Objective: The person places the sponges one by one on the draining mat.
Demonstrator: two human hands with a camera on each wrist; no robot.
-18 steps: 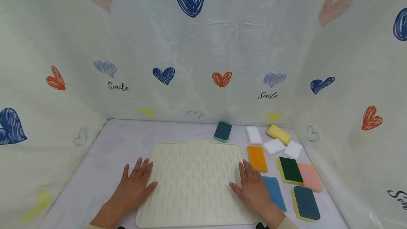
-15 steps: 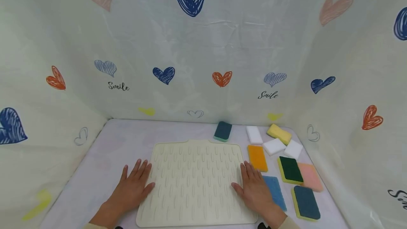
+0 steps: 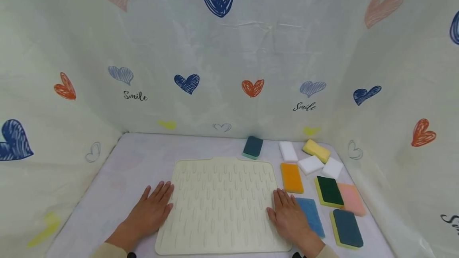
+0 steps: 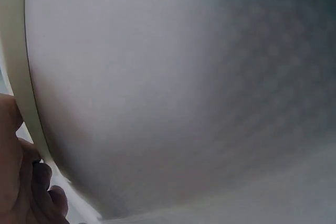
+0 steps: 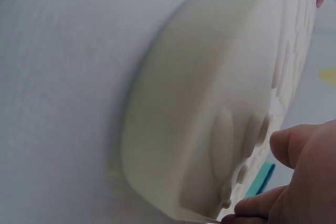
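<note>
A cream mat (image 3: 218, 206) with rows of raised oblong ridges lies flat before me in the head view. My left hand (image 3: 152, 212) lies palm down along its left edge, fingers straight and thumb at the rim. On the opposite side, my right hand (image 3: 289, 216) rests with extended fingers along the right edge, its thumb over the border. Just right of that hand lies a flat blue cloth-like sponge (image 3: 311, 217), partly covered by it. In the right wrist view the mat's ridged corner (image 5: 173, 119) shows close up, with the thumb (image 5: 294, 142) above it.
An orange sponge (image 3: 292, 178) lies beyond my right hand. Farther right are green-and-yellow (image 3: 329, 191), blue-and-yellow (image 3: 346, 228) and pink (image 3: 351, 199) sponges. White blocks (image 3: 310, 165), a yellow sponge (image 3: 316, 151) and a dark teal sponge (image 3: 253, 147) lie near the back. Heart-printed curtains (image 3: 222, 51) surround the table.
My right hand has slid a little right and toward me, to the mat's edge. The left thumb has drawn slightly back to the left rim. The mat and sponges stay in place.
</note>
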